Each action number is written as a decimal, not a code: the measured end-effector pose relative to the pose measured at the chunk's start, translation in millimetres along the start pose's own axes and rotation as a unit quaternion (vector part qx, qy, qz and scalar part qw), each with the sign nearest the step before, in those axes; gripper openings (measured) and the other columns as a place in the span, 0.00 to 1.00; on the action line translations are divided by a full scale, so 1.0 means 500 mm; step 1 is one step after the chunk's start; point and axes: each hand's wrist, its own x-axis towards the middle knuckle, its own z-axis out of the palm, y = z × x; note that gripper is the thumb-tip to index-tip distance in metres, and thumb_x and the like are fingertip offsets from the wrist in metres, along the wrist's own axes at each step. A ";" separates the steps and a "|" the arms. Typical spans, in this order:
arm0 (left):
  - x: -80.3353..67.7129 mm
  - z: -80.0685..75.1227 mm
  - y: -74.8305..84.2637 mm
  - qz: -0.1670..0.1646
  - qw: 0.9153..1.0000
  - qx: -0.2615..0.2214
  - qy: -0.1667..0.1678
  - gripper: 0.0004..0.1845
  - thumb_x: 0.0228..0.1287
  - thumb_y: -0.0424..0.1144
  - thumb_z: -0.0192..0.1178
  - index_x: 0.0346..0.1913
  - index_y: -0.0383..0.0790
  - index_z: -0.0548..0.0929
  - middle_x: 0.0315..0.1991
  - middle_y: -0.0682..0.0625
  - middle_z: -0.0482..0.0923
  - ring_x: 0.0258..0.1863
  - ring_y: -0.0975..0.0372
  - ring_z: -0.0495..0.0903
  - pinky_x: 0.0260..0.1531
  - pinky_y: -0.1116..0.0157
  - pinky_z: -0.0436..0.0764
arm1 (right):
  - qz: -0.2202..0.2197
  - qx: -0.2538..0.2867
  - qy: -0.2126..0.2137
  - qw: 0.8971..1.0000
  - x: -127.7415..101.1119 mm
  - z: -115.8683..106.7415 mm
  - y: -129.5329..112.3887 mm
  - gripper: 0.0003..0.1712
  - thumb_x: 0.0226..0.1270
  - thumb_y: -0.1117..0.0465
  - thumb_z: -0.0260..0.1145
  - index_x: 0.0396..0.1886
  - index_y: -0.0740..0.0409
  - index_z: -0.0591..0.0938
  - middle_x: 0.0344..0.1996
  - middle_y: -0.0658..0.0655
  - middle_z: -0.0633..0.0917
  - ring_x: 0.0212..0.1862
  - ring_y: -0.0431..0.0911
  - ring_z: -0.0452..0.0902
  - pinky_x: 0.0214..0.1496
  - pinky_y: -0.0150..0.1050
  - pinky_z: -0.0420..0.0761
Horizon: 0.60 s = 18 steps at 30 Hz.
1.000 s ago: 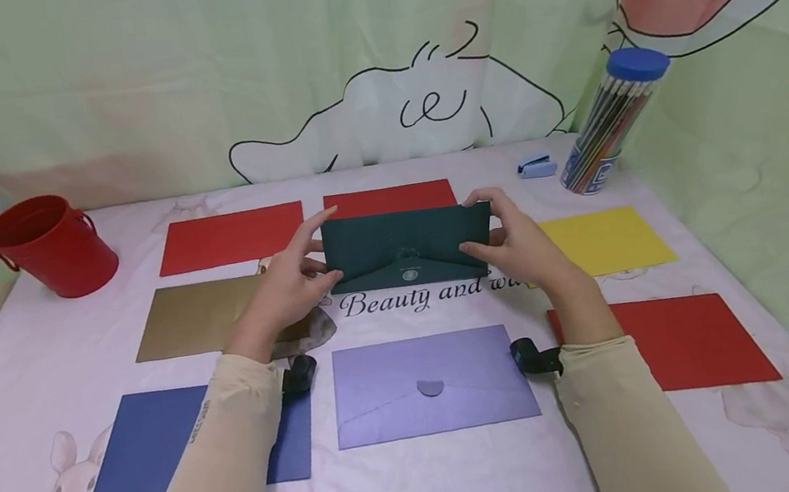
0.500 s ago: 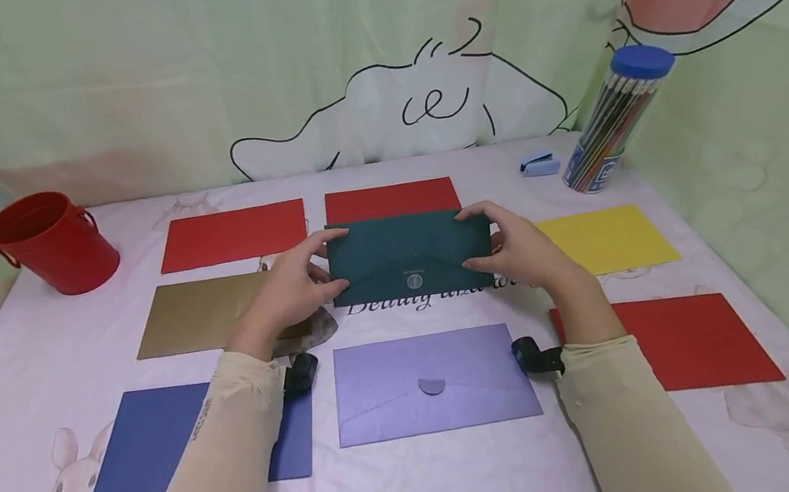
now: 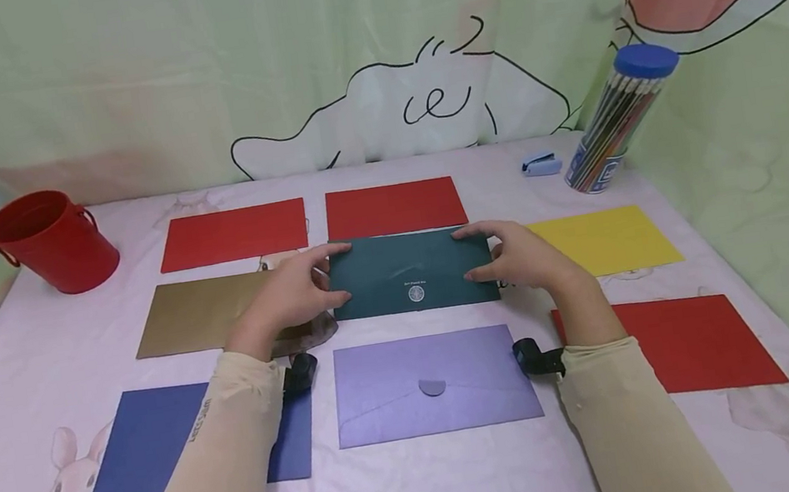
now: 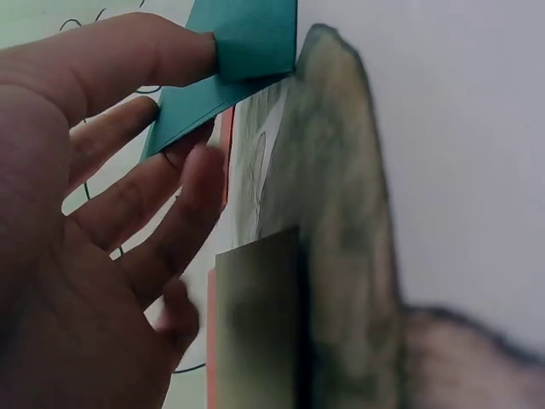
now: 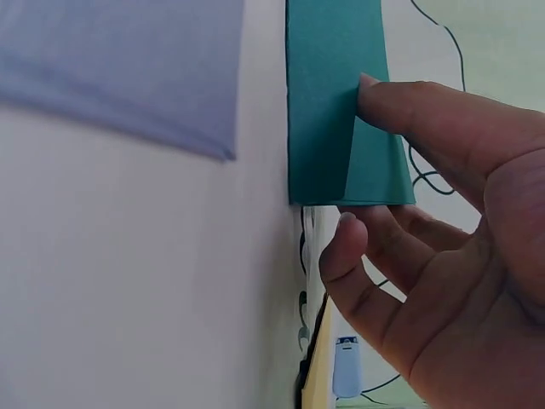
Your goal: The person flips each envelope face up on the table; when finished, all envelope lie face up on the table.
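A red bucket (image 3: 51, 242) stands at the table's (image 3: 414, 491) far left corner, with coloured envelopes laid in rows across the pale printed cloth: red, gold (image 3: 200, 314) and blue (image 3: 157, 441) to the left, lilac (image 3: 432, 383) nearest the person. At centre, the left hand (image 3: 293, 293) pinches the left end of a dark green envelope (image 3: 411, 270), thumb on top and fingers curled beneath its edge; the right hand (image 3: 520, 256) grips the opposite end the same way (the wrist views show both ends pinched between thumb and fingers). The envelope lies flat or nearly so on the cloth, flap up, between a red one behind and the lilac one in front. It looks light, thin and fairly stiff, liable to crease, so the short ends seem the sound place to hold it. Right of it lie yellow (image 3: 609, 239) and red sheets, a small blue stapler (image 3: 541, 166) and a pencil tube (image 3: 617, 120) against a green cartoon backdrop.
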 end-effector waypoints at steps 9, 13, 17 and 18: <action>0.000 0.003 0.003 -0.013 0.998 0.066 0.007 0.39 0.56 0.41 0.74 0.73 0.51 0.72 0.47 0.46 0.77 0.53 0.52 0.75 0.65 0.38 0.57 | 0.006 -0.015 -0.001 1.000 0.003 0.004 -0.004 0.37 0.64 0.61 0.73 0.73 0.49 0.73 0.62 0.65 0.73 0.47 0.57 0.78 0.42 0.41 0.83; -0.001 0.003 0.004 -0.021 0.996 0.092 0.001 0.38 0.58 0.42 0.72 0.73 0.51 0.72 0.45 0.47 0.77 0.57 0.51 0.70 0.66 0.32 0.42 | 0.007 -0.021 -0.007 1.000 0.003 0.006 -0.006 0.36 0.65 0.60 0.73 0.72 0.51 0.73 0.62 0.66 0.72 0.47 0.58 0.78 0.43 0.41 0.83; -0.001 0.003 0.008 -0.027 0.995 0.100 -0.003 0.37 0.59 0.42 0.72 0.73 0.52 0.72 0.45 0.47 0.77 0.56 0.51 0.67 0.65 0.34 0.47 | 0.010 -0.027 -0.010 1.000 0.004 0.007 -0.005 0.36 0.65 0.60 0.73 0.72 0.51 0.74 0.63 0.66 0.71 0.47 0.57 0.77 0.42 0.40 0.83; -0.001 0.003 0.009 -0.027 0.994 0.101 -0.003 0.37 0.59 0.42 0.72 0.73 0.52 0.72 0.45 0.47 0.77 0.56 0.51 0.67 0.64 0.35 0.49 | 0.010 -0.028 -0.009 1.000 0.005 0.007 -0.004 0.36 0.65 0.60 0.73 0.72 0.51 0.74 0.63 0.66 0.71 0.46 0.57 0.77 0.41 0.40 0.82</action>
